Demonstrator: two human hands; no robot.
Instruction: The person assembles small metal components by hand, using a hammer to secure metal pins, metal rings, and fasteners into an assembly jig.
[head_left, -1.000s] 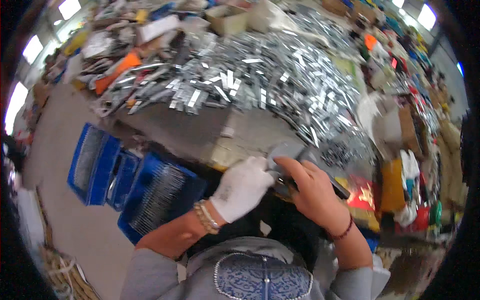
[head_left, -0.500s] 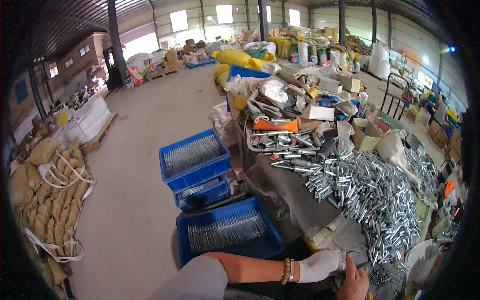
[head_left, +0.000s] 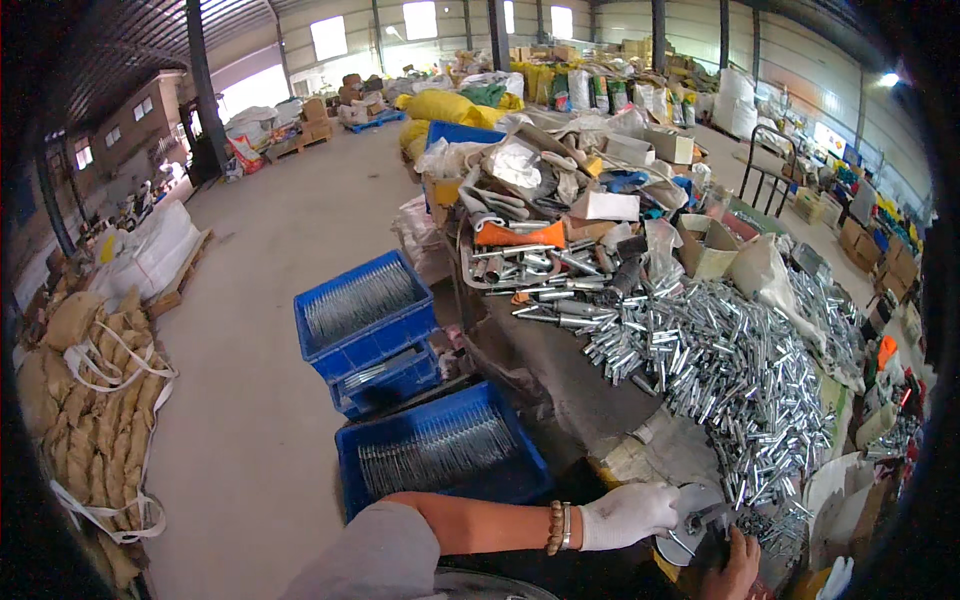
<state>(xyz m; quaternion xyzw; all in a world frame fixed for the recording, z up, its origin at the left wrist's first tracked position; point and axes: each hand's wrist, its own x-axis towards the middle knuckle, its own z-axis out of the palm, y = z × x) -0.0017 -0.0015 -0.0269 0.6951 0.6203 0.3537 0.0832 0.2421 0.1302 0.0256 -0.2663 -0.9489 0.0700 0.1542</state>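
Observation:
My left hand, in a white glove, reaches in from the left with its fingers closed at the edge of a round grey metal disc. A short thin metal rod shows just below those fingertips; whether they grip it is unclear. My bare right hand is at the lower edge, fingers curled beside a small metal fixture on the disc. What the right fingers hold, if anything, is hidden. A large heap of shiny metal tubes lies just beyond the disc.
Blue crates of thin metal wire pieces stand left of the bench, two of them stacked. Gloves, boxes and an orange piece clutter the bench's far end. Brown sacks lie far left; a hand truck stands at the back right.
My hands were together before and are now apart, exposing the disc and the thin rod. The right hand has moved lower and to the right. The whole view has shifted slightly.

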